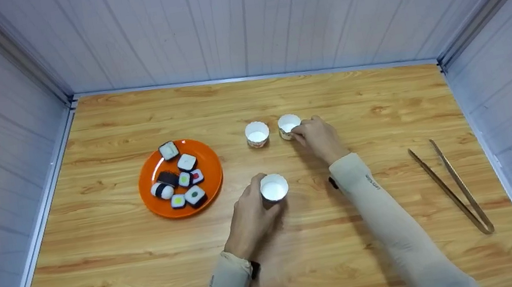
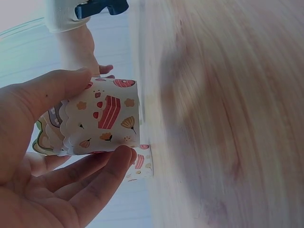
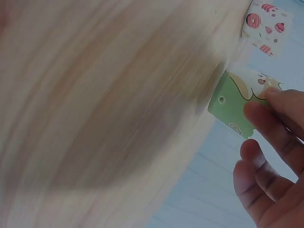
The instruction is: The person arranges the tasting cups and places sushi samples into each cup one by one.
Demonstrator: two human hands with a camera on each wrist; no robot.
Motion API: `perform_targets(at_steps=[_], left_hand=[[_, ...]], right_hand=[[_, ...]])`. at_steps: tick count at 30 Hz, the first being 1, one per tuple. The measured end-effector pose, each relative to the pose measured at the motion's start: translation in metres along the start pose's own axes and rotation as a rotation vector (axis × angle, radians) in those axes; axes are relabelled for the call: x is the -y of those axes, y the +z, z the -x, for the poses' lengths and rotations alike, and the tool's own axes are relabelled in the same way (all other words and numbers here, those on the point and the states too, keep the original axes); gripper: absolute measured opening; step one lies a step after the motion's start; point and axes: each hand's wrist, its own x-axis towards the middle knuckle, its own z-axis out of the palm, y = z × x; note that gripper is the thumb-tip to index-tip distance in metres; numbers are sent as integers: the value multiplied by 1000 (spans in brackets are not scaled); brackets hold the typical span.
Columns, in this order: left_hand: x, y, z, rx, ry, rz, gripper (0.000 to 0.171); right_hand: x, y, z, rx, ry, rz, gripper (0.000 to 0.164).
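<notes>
Cup [image 3: 233,100] partly behind right fingers [image 3: 273,130]

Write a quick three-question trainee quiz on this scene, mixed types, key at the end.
1. True or false: the right hand pinches a green-patterned cup.
2. In the head view, the tongs lie: A) left of both hands; B) between the hands; C) right of both hands.
3. Fill in: the left hand grips a dessert-print cup showing a slice of ____.

Key: 1. True. 2. C. 3. Cake.
</notes>
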Motion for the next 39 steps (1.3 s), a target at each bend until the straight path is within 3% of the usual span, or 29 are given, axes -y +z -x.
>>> perform_targets(at_steps=[12,17,24,30,34,39], left_hand=[[-1,1,0,8,-16,0,64],[-1,2,0,14,-21,-9,65],[-3,2,1,18,-25,-5,67],[-3,3,1,3,12,-29,68],[-4,4,1,7,15,-33,67],[-6,4,-1,10,19,-40,69]], right_hand=[[6,2,3,40,7,5,16],[12,-6,13,-14,-9,14,16],[33,-33,44,-171,-147,-39,9],[53,-52,75,-266,-286,-70,9],[66,-55,94,-273,-336,-124,10],[78,-46,107,-184,-401,-179,14]])
